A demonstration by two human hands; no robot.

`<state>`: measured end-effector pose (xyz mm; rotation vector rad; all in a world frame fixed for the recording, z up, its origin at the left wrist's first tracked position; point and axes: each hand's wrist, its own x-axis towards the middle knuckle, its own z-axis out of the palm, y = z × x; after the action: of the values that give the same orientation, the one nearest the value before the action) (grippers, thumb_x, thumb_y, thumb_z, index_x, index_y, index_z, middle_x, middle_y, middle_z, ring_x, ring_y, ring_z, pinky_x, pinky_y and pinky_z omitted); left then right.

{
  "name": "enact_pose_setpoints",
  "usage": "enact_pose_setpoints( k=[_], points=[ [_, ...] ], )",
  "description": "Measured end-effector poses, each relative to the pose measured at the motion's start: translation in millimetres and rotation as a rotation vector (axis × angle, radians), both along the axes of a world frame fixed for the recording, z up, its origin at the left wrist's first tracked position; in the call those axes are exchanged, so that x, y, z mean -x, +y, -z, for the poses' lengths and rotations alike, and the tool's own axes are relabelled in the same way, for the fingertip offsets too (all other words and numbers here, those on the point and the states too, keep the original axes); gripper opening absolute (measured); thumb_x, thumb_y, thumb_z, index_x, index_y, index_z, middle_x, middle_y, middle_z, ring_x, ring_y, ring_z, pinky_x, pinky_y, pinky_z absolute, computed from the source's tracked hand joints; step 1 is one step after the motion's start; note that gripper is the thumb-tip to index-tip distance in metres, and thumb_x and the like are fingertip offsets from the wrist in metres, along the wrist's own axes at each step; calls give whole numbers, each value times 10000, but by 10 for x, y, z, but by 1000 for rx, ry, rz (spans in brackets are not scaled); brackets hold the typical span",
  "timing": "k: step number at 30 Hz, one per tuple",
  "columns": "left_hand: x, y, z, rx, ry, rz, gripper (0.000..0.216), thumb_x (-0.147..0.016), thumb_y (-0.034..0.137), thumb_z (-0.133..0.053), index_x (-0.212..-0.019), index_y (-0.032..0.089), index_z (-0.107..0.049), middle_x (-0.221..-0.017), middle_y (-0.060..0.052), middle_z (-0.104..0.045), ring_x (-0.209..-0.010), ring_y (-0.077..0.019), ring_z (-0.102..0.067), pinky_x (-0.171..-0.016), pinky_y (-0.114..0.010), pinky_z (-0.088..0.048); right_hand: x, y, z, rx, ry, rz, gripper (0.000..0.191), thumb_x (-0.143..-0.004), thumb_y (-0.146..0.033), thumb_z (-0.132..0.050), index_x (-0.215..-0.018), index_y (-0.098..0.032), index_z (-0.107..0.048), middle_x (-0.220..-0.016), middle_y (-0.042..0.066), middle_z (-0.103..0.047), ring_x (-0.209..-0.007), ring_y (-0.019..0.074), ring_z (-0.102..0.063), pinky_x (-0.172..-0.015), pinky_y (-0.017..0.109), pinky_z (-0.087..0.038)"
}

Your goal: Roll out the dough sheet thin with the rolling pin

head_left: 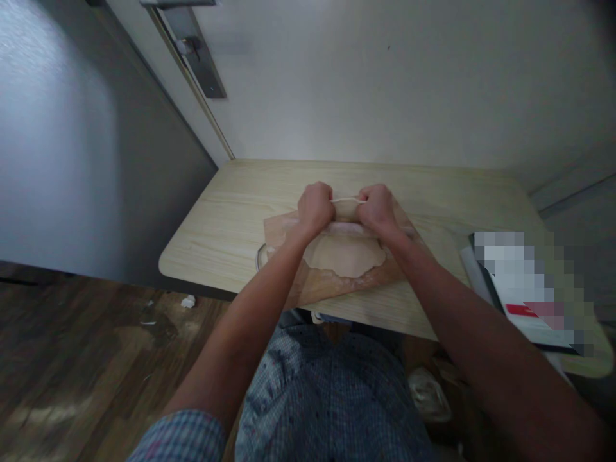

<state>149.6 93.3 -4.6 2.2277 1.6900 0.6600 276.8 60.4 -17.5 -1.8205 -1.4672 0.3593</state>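
I'm gripping a rolling pin (347, 226) with both fists, left hand (315, 208) and right hand (378, 208) closed tight near its two ends, a thin strip of dough (347, 201) stretching between my knuckles. The pin is lying across the far edge of the flat dough (344, 255). Dough is sitting on a wooden board (332, 287) at the near middle of the table (231, 224), papers (524, 301) lying well off to my right.

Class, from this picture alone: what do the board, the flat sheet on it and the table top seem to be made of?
Board: apparently plain wood or fibreboard, brown and matt. Flat sheet: looks like soft dough, pale, smooth, with an uneven edge; both hands grip its far edge. Table top: light wood or wood-look laminate, grain lines visible.
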Motion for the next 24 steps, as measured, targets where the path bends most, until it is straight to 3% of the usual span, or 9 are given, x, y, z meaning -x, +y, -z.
enact_pose_setpoints(
  k=[5,10,14,18,24],
  points=[
    [18,48,33,27,-128,-3,153,-577,46,-445,-546,176,-520,-594,-27,-525,-645,-171,-478,-617,-285,-370,-46,26,-16,22,140,-29,147,-520,-202,-449,-445,-228,-326,-465,-24,-290,-515,120,-337,-452,247,-226],
    [206,97,-20,390,-419,41,189,-542,9,-432,-575,145,-560,-525,28,-472,-536,-106,-439,-522,-222,-334,-139,-40,-88,95,234,-159,55,-507,-164,-432,-485,-209,-410,-483,-40,-381,-498,98,-362,-451,228,-267],
    [391,68,-54,653,-577,205,212,-570,65,-532,-737,135,-644,-598,21,-566,-505,-86,-462,-488,-207,-336,-156,-96,-108,135,340,-280,98,-514,-175,-497,-610,-192,-507,-542,-41,-490,-507,100,-432,-445,216,-318],
    [431,36,-4,586,-550,257,191,-558,190,-669,-740,134,-659,-589,21,-564,-493,-81,-440,-453,-201,-289,-136,-104,-120,167,454,-354,170,-505,-272,-632,-610,-180,-535,-552,-32,-518,-498,95,-432,-436,221,-310],
    [368,50,40,405,-408,247,192,-568,280,-692,-521,143,-565,-448,63,-401,-444,-60,-299,-431,-212,-186,-130,-69,-122,186,430,-327,227,-465,-335,-678,-540,-167,-545,-483,-49,-453,-449,72,-361,-405,222,-254]
  ],
)
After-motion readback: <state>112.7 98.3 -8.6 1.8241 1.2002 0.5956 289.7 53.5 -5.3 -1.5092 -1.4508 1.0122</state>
